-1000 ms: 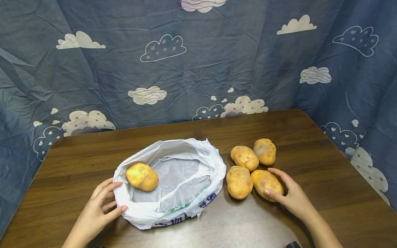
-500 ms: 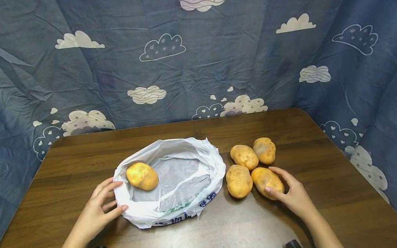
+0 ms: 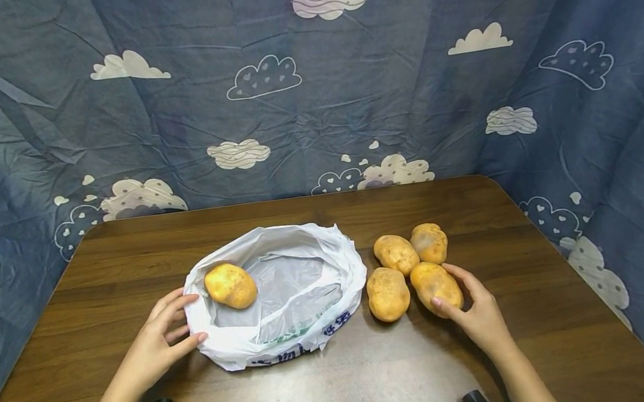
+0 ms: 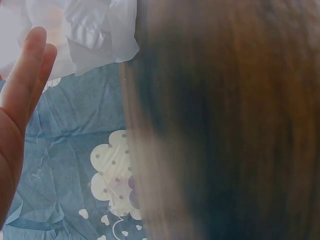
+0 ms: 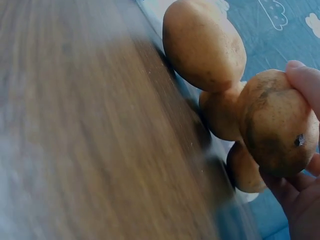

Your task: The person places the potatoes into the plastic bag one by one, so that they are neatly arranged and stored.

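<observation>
A white plastic bag stands on the table with its mouth wide and its rim turned outward. One yellow-brown potato lies inside at its left. My left hand touches the bag's left side, fingers spread and fairly straight; the left wrist view shows the fingers against the plastic. My right hand grips a potato between thumb and fingers. In the right wrist view this gripped potato has a dark spot and appears raised off the table.
Three more potatoes lie close together right of the bag: a front-left one, a rear-left one and a rear-right one. The brown wooden table ends at a blue cloud-patterned curtain.
My right hand has moved the gripped potato slightly away from me and to the right, tilting it up from the table. The left hand and the bag have stayed in place.
</observation>
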Demonstrator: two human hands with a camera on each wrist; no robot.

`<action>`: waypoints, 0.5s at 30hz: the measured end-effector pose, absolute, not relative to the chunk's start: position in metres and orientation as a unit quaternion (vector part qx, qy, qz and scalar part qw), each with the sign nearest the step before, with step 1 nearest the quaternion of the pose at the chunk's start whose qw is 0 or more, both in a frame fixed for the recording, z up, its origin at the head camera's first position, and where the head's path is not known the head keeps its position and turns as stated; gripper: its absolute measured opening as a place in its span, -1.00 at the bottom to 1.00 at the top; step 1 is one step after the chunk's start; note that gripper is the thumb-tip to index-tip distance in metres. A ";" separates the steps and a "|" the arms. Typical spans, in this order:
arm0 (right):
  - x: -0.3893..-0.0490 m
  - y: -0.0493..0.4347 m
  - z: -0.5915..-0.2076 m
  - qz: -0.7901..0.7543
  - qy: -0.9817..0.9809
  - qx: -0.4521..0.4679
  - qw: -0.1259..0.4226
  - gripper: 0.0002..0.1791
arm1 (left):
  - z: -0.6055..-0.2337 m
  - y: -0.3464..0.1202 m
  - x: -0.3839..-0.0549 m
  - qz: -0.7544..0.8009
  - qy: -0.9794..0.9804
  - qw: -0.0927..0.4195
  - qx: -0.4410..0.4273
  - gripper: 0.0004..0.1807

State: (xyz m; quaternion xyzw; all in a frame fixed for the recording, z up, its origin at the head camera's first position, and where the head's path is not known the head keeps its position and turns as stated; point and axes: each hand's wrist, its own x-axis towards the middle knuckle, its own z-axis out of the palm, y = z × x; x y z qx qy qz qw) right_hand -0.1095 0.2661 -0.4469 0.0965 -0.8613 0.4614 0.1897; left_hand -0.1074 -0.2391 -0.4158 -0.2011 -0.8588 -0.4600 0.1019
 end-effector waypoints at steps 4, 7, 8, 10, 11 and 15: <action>-0.106 0.255 -0.435 0.462 -0.856 0.105 0.208 -0.29 | -0.416 -0.240 -0.108 -0.461 -0.858 0.102 -0.203 -0.37; -0.103 0.244 -0.421 0.468 -0.849 0.115 0.217 -0.32 | -0.417 -0.241 -0.108 -0.460 -0.859 0.103 -0.202 -0.36; -0.102 0.240 -0.416 0.473 -0.845 0.117 0.220 -0.33 | -0.417 -0.241 -0.108 -0.460 -0.858 0.104 -0.202 -0.36; -0.101 0.233 -0.409 0.481 -0.839 0.122 0.224 -0.34 | -0.417 -0.241 -0.107 -0.461 -0.858 0.103 -0.203 -0.36; -0.102 0.230 -0.406 0.488 -0.834 0.126 0.224 -0.34 | -0.417 -0.241 -0.107 -0.461 -0.858 0.102 -0.202 -0.36; -0.105 0.223 -0.401 0.507 -0.821 0.140 0.222 -0.33 | -0.417 -0.240 -0.108 -0.460 -0.859 0.097 -0.204 -0.36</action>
